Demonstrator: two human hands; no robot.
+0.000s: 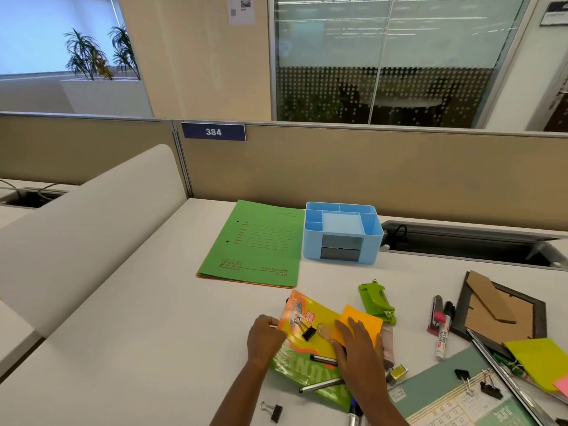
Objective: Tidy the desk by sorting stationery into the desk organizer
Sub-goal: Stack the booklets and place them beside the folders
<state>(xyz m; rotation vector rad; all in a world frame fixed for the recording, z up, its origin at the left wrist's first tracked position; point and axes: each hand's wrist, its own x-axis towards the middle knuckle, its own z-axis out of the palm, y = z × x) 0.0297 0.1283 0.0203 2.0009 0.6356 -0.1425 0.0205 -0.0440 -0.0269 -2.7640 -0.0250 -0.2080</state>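
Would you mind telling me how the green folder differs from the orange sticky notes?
The green folder is larger and printed with lines and text; the orange sticky notes are small and blank. The folder lies untouched beside the blue organizer; the notes sit under the right hand. Both lie flat.

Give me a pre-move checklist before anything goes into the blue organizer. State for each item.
1. Organizer upright, top compartments free: ok, nothing shows inside them.
2. Path from the hands to the organizer: ok, bare desk lies between; the green punch sits off to the right.
3. Right hand has an item secured: not ok, it lies flat on the orange notes, no grip yet.
4. Left hand free: cannot tell, it is curled at the edge of the yellow packet.
5. Loose clip on the packet: not ok, it may slide off if the packet is lifted.
6. Organizer drawers shut: ok.
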